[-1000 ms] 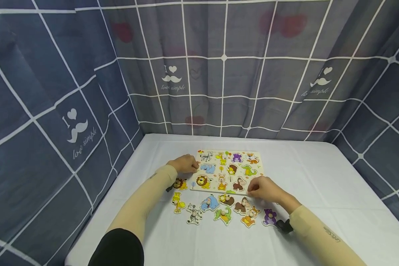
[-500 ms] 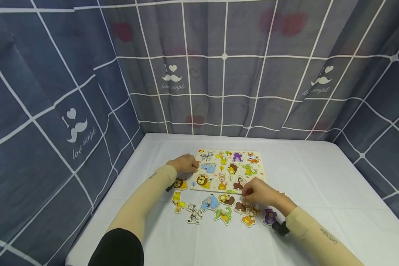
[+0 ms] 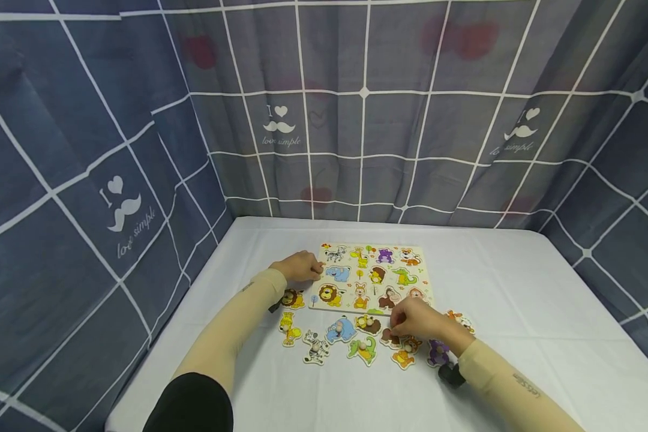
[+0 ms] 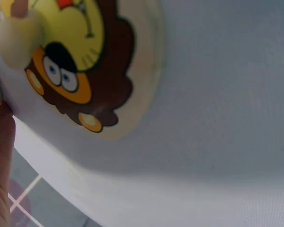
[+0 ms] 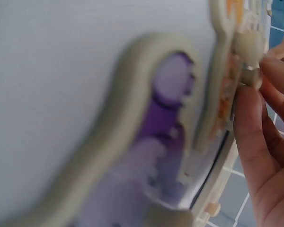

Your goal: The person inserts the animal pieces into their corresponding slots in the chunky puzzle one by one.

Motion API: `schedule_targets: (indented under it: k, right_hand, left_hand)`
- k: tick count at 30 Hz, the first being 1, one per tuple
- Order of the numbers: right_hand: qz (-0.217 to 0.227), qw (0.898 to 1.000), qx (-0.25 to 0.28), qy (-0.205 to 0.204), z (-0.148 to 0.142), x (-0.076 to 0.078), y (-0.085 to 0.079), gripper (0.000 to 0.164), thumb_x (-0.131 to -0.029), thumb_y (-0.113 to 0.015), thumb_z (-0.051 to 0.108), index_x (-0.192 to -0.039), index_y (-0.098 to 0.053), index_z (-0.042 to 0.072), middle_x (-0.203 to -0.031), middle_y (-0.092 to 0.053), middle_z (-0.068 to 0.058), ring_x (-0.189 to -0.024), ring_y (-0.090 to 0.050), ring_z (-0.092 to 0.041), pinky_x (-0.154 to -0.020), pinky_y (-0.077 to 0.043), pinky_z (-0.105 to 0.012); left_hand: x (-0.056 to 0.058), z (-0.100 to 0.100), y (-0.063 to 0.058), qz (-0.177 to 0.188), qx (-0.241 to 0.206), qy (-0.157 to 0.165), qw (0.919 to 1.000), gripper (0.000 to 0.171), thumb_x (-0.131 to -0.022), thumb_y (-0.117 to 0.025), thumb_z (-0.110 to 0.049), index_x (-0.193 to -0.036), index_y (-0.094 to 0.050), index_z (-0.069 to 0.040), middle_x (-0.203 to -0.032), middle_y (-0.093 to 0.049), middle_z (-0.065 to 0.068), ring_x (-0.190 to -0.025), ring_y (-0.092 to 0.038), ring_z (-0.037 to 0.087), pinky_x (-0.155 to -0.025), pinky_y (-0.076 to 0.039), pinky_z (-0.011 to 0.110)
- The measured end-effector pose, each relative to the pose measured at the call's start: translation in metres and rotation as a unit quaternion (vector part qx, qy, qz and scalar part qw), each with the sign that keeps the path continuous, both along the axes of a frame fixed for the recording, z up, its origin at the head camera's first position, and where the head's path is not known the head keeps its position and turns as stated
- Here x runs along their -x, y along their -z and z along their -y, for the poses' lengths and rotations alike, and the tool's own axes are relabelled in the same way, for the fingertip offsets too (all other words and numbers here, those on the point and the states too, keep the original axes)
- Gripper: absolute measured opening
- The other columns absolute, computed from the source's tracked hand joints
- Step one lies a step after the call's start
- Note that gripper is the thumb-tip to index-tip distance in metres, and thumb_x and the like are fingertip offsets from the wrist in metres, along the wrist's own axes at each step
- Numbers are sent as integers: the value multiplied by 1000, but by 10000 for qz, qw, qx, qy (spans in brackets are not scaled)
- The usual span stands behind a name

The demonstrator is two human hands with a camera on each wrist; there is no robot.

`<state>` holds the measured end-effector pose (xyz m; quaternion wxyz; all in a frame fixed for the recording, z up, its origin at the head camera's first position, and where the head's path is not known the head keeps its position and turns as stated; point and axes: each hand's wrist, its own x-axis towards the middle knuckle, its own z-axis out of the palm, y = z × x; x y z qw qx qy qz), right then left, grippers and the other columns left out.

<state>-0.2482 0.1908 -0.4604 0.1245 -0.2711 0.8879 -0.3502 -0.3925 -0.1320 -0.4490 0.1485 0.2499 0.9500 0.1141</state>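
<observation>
A wooden animal puzzle board [image 3: 348,309] with printed pictures lies on the white table. My left hand [image 3: 297,266] grips its left edge, close to a lion piece [image 3: 293,299] with a knob. My right hand [image 3: 421,319] is below the board's lower right, over a brown animal puzzle piece [image 3: 390,340] that it partly hides. In the right wrist view, thumb and finger pinch a small wooden knob [image 5: 250,78]. A kangaroo piece [image 3: 404,358] lies just below that hand. The purple bear piece [image 5: 168,111] is near the right wrist, and a tiger piece [image 3: 461,321] lies beyond it.
Giraffe [image 3: 288,329], zebra [image 3: 315,349], elephant [image 3: 341,329], hedgehog [image 3: 368,324] and crocodile [image 3: 363,350] pieces lie close together before the board. A grid-patterned curtain [image 3: 335,138] surrounds the table [image 3: 518,282] at the back and sides.
My right hand has moved left and down from the board's lower right corner to the brown animal piece. A monkey picture and the tiger piece have come into view. My left hand has stayed put.
</observation>
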Motion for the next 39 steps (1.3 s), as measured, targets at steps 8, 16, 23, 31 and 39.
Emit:
schedule_targets:
  k: [8,16,23,31,39]
  right_hand:
    - [-19,10000,-77,-21,1,1,4,14,-82,-76,1,-72,-72,10,-68,-66,7,-59,-55,-2,-55,-49,-20]
    - [-19,9999,-112,-11,-1,3,2,14,-80,-74,-2,-72,-73,10,-69,-68,7,-60,-57,-3,-56,-50,-21]
    - [-279,9992,-273,-70,3,2,0,16,-77,-71,-4,-70,-72,10,-65,-65,7,-56,-53,-1,-52,-47,-20]
    - [-358,9987,-346,-87,7,-2,-4,17,-77,-68,-6,-71,-73,9,-65,-66,7,-54,-54,-1,-50,-48,-20]
    - [-349,9988,-342,-60,6,-5,-5,19,-77,-67,-7,-70,-73,9,-65,-66,7,-54,-53,-2,-50,-47,-20]
  left_hand:
    - [1,0,1,58,6,-44,10000,37,-95,-70,-29,-130,-68,-16,-134,-66,7,-121,-59,22,-107,-48,36]
    - [4,1,0,-67,13,167,9998,34,-95,-70,-28,-127,-70,-15,-127,-70,6,-111,-63,19,-104,-50,35]
    - [3,0,-2,-78,45,159,9998,33,-95,-70,-27,-125,-72,-14,-123,-72,5,-99,-61,13,-99,-50,34]
    - [2,1,-3,-105,88,84,9999,35,-95,-70,-28,-128,-70,-15,-126,-71,5,-108,-62,18,-105,-49,35]
    - [2,0,-1,28,77,-9,10000,37,-95,-70,-30,-129,-68,-16,-130,-68,4,-112,-59,19,-105,-49,36]
